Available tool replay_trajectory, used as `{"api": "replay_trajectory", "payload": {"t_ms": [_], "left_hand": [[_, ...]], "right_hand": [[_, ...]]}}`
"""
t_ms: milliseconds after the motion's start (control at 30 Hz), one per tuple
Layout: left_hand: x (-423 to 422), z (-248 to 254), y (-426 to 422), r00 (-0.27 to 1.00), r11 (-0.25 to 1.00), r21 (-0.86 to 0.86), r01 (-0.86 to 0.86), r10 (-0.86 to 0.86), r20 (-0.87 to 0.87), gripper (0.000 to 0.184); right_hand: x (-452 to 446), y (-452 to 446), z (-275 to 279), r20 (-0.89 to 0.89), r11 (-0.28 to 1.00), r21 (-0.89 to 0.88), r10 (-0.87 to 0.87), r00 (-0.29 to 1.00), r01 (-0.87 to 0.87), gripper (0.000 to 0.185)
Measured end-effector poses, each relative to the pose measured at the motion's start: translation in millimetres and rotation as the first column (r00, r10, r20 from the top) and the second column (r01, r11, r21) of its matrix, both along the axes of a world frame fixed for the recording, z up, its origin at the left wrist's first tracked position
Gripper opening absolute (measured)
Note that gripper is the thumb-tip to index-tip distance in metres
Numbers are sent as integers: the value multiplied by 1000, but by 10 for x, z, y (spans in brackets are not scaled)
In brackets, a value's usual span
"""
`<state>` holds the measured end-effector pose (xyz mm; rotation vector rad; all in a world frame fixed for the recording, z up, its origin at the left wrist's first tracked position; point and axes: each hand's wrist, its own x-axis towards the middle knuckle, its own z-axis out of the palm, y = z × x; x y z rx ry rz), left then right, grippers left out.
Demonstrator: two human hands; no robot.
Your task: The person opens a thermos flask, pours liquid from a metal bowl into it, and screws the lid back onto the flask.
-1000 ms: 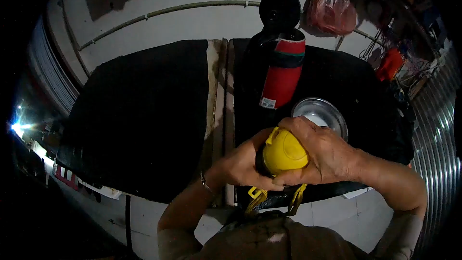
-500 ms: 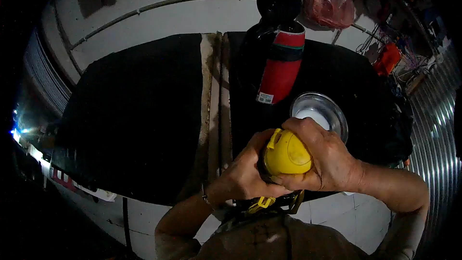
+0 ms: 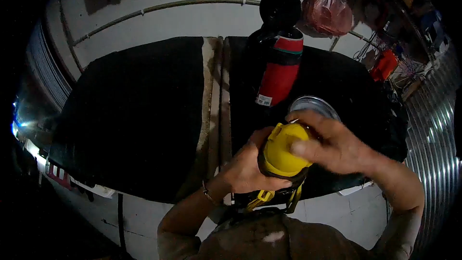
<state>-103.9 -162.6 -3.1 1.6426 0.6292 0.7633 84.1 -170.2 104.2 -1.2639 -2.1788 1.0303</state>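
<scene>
A rounded yellow cap [image 3: 281,151] tops a dark-bodied container with yellow strap pieces hanging below it. My left hand [image 3: 250,168] is wrapped round the container's left side and front, its thumb along the near side. My right hand [image 3: 332,147] is on the upper right of the yellow cap, with the thumb across its top and the fingers over the far side. Just beyond my right hand is a metal bowl [image 3: 315,102], partly hidden by the hand.
A red and black cylindrical vessel [image 3: 279,79] with its round black lid raised stands on the black-covered table [image 3: 130,115]. A pinkish plastic bag [image 3: 329,14] hangs at the back wall. Corrugated metal [image 3: 435,139] lines the right side.
My right hand has shifted its hold, and its thumb has moved from the near side onto the cap's top. My left hand still holds the container. The bowl is more covered.
</scene>
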Motion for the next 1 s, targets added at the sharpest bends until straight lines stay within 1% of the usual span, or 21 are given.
{"api": "replay_trajectory", "payload": {"t_ms": [33, 67, 133, 167, 233, 267, 333, 367, 400, 433, 500, 567, 600, 700, 767, 833, 933, 1000], "left_hand": [[9, -65, 10, 999, 998, 56, -31, 30, 11, 104], [14, -111, 23, 998, 991, 114, -62, 60, 20, 104], [17, -142, 49, 999, 992, 117, -40, 36, 39, 106], [21, -157, 59, 999, 996, 84, -16, 11, 54, 106], [22, -168, 61, 998, 999, 51, 12, -16, 69, 106], [13, -163, 58, 998, 999, 37, 30, -31, 52, 105], [10, -137, 37, 998, 999, 23, 48, -49, 34, 104], [12, -110, 17, 997, 999, 28, 42, -44, 67, 102], [19, -100, 4, 994, 999, 32, 36, -39, 99, 100], [30, -111, -11, 994, 999, 31, 36, -39, 99, 100], [58, -136, -54, 997, 992, 106, -63, 57, 55, 99], [80, -148, -90, 995, 992, 94, -88, 84, 53, 99], [83, -152, -103, 993, 990, 83, -111, 107, 47, 98], [78, -181, -109, 995, 991, 94, -99, 95, 41, 98], [91, -201, -120, 993, 989, 99, -113, 109, 41, 98], [95, -209, -132, 992, 987, 105, -125, 121, 42, 99], [96, -203, -151, 990, 989, 70, -130, 126, 66, 100], [119, -199, -162, 987, 985, 80, -155, 152, 44, 100]], "right_hand": [[-2, -2, 154, 97, 991, -120, -41, 994, 53, 70], [9, 11, 176, 97, 991, -122, -44, 994, 56, 70], [28, 31, 189, 110, 987, -143, -55, 992, 71, 71], [35, 30, 147, 109, 987, -141, -58, 992, 73, 71], [33, 6, -5, 53, 996, 75, 37, 998, -41, 72], [18, -9, -48, 52, 996, 75, 35, 998, -39, 72], [-38, -31, -105, 229, 938, 309, 89, 969, -159, 71], [-68, -39, -92, 281, 944, 288, 80, 956, -163, 69], [-63, -30, -101, 280, 944, 288, 77, 957, -160, 69], [-59, -16, -117, 279, 934, 308, 95, 956, -182, 68], [-55, 8, -155, 280, 922, 327, 115, 953, -207, 67], [-46, 12, -195, 243, 892, 400, 118, 963, -211, 67], [-50, 6, -200, 243, 892, 400, 119, 963, -212, 67], [-62, -7, -226, 204, 885, 431, 98, 974, -179, 67], [-63, -6, -253, 201, 847, 503, 80, 976, -173, 67], [-71, -27, -233, 214, 858, 484, 72, 974, -169, 67], [-84, -47, -242, 216, 877, 458, 51, 975, -147, 66], [-92, -51, -258, 208, 883, 450, 41, 977, -132, 66]]}}
